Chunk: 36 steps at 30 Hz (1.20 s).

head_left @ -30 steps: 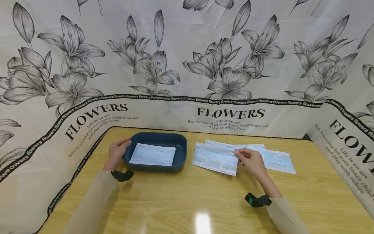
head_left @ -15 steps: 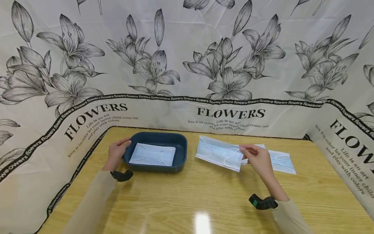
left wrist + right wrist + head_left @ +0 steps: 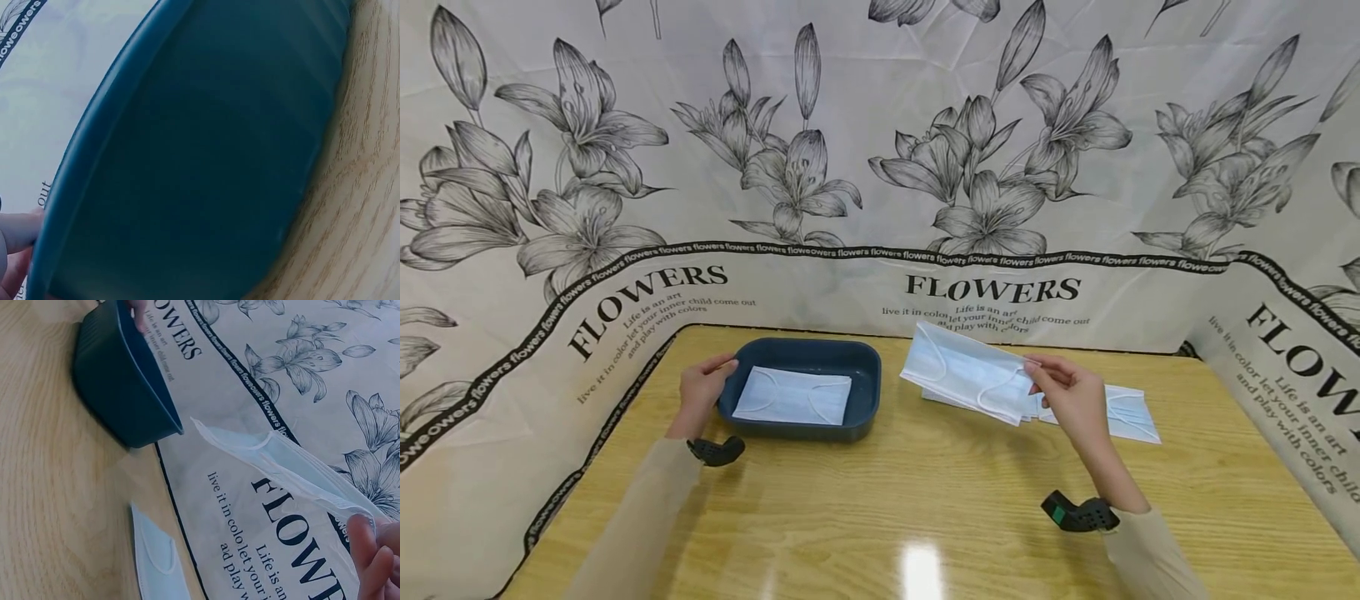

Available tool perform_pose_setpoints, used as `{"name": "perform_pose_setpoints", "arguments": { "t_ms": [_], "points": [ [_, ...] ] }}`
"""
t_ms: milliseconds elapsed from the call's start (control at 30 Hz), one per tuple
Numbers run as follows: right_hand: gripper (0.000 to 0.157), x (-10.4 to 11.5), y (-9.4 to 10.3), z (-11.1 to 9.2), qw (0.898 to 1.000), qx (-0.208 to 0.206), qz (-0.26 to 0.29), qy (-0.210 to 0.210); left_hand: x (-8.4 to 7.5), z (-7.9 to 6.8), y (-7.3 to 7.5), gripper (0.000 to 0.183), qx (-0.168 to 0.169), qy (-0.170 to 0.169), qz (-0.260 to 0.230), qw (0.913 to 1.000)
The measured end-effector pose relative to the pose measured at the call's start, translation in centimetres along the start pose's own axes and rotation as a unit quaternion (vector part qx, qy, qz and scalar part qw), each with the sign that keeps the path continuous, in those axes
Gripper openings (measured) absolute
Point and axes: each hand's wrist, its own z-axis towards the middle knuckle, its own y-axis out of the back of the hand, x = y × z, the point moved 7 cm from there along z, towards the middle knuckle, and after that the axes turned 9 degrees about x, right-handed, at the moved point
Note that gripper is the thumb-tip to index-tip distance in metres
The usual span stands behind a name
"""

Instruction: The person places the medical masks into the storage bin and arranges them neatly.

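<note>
My right hand [image 3: 1071, 396] pinches a pale blue face mask [image 3: 966, 372] by its right edge and holds it up, tilted, over the table. In the right wrist view this mask [image 3: 281, 465] hangs in the air from thumb and fingers. Below it lies another mask [image 3: 159, 556], mostly hidden by the held one in the head view. One more mask [image 3: 1129, 414] lies flat to the right, partly behind my right hand. My left hand [image 3: 703, 390] grips the left rim of a dark blue box [image 3: 805, 432]. Inside the box lies a face mask [image 3: 793, 397] with white ear loops.
A white cloth [image 3: 820, 296] with black flower prints and lettering hangs behind and at both sides of the wooden table [image 3: 865, 517]. The box stands near the table's back left, with bare wood in front of it.
My right hand has lifted the mask off the others and drawn it slightly up and to the right, tilting it. The left hand and the box stay where they were.
</note>
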Motion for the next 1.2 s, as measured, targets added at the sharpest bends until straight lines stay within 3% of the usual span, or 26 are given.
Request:
{"name": "perform_pose_setpoints", "arguments": {
  "t_ms": [300, 633, 767, 833, 1200],
  "points": [
    [0.031, 1.1, -0.6, 0.1, 0.998, -0.013, 0.058, 0.028, 0.3, 0.1, -0.1, 0.039, -0.007, -0.003, -0.022, 0.9997],
    [0.028, 1.1, -3.2, 0.3, 0.995, 0.008, 0.095, -0.015, 0.6, 0.1, -0.1, 0.04, -0.006, -0.002, -0.027, 0.9996],
    [0.028, 1.2, -4.6, 0.2, 0.994, 0.02, 0.107, -0.011, 0.7, 0.1, -0.1, 0.042, -0.003, 0.0, -0.034, 0.9994],
    [0.028, 1.4, -5.3, 0.1, 0.993, 0.025, 0.113, -0.006, 1.2, 0.9, 0.0, 0.042, -0.005, -0.003, -0.038, 0.9993],
    [0.026, 2.1, -9.0, -0.2, 0.986, 0.063, 0.155, -0.009, 0.8, 0.0, -0.2, 0.041, -0.013, -0.001, -0.054, 0.9985]
  ]
}}
